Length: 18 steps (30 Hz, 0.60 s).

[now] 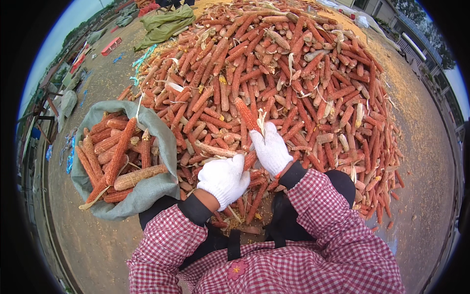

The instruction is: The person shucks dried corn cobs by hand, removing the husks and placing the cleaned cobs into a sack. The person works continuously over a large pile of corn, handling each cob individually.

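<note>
My right hand [272, 149], in a white knit glove, is closed around a red corn cob [245, 113] with a strip of pale husk [261, 120] at its fingers. The cob points up and away from me. Lower and to the left, my left hand [223, 180] is curled in a matching glove. A short stretch of another red cob [251, 160] shows between its forefinger and thumb; the rest of that cob is hidden. Just beyond the left knuckles lies a paler cob [214, 149]. Both hands are over the near side of a large heap of corn cobs [271, 66].
At left, an open grey-green woven sack [167, 136] holds several cobs, some above its rim. A green tarp [167, 24] lies beyond the heap, near turquoise twine [141, 62]. Loose yellow kernels [415, 106] cover concrete ground at right. A red crate [111, 46] sits far left.
</note>
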Tool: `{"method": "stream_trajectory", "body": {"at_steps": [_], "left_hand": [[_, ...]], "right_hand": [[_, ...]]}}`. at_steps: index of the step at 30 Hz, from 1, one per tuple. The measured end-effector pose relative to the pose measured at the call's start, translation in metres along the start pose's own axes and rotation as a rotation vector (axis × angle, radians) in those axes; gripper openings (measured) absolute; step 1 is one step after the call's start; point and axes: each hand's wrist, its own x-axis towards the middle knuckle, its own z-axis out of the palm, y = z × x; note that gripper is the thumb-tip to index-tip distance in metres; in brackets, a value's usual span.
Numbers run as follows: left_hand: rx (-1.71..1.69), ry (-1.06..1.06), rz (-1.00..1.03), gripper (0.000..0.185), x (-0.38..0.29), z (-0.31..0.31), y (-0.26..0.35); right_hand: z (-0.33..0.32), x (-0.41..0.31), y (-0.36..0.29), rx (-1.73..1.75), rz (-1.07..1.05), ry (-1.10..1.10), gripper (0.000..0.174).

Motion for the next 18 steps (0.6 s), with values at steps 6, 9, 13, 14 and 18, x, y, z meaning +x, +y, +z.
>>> {"method": "stream_trajectory", "body": {"at_steps": [6, 9, 13, 14, 18], "left_hand": [[-0.205, 0.019, -0.202, 0.045, 0.000, 0.003, -0.008], [-0.350, -0.025, -0.144, 0.053, 0.007, 0.015, -0.027], [-0.112, -0.130, -0.212, 0.047, 0.004, 0.000, 0.000], [-0.032, -0.033, -0.118, 0.036, 0.000, 0.003, 0.004], [0.068, 0.169, -0.029, 0.034, 0.002, 0.019, -0.009]], "right_hand": [[-0.023, 0.012, -0.019, 1.191, 0.654, -0.186, 0.040], [-0.016, -0.003, -0.019, 0.771, 0.305, -0.263, 0.045], [-0.004, -0.006, -0.020, 0.259, 0.226, -0.059, 0.039], [0.003, -0.002, -0.005, 0.415, 0.340, -0.039, 0.037], [-0.015, 0.006, -0.026, 0.941, 0.662, -0.071, 0.033]]}}
